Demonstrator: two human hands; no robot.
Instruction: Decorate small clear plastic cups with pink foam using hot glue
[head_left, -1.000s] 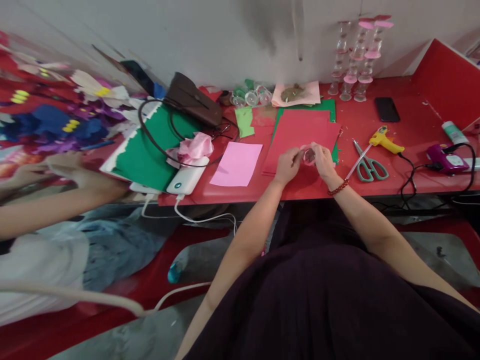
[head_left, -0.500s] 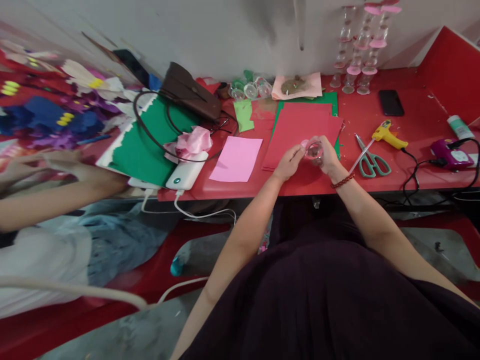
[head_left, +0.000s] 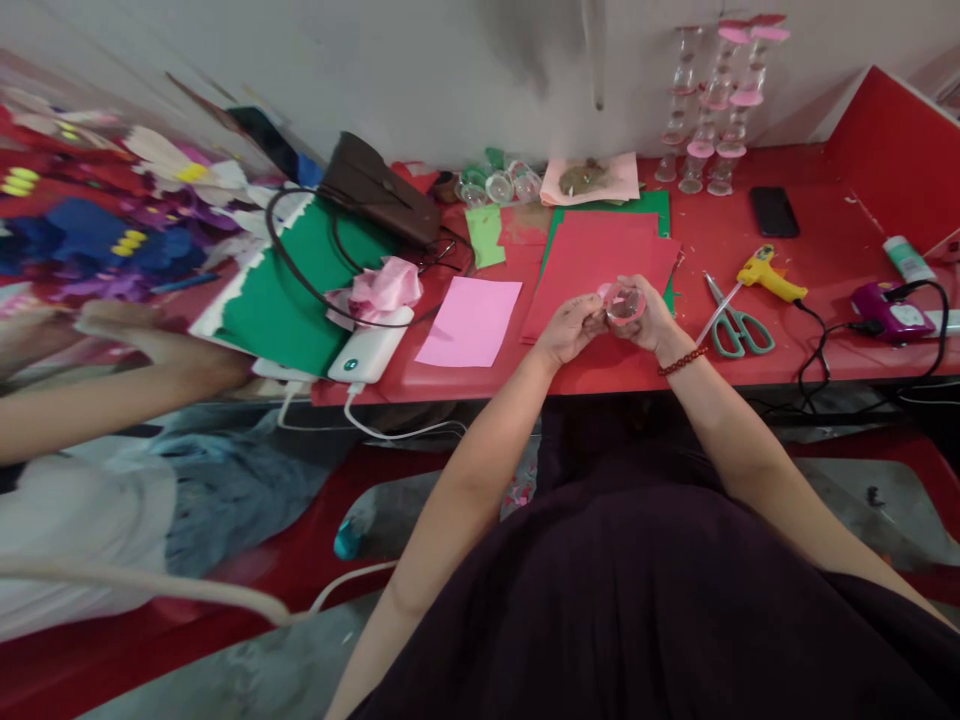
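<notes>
At far left, another person's arm (head_left: 112,405) is beside a green sheet (head_left: 281,315), then pink paper (head_left: 471,322). The left hand (head_left: 568,330) pinches a pink disc (head_left: 604,289) beside a clear cup (head_left: 626,304), which the right hand's (head_left: 651,318) fingers grasp above red sheets (head_left: 600,250). Rightward lie scissors (head_left: 734,318) and a glue gun (head_left: 776,281).

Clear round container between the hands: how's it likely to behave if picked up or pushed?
Probably light for its size: the clear round container looks thin-walled and see-through. Likely apt to roll if laid on its side, given its round rim. Perhaps a bit slippery, since its surface looks smooth and shiny under the fingers of the right hand.
</notes>
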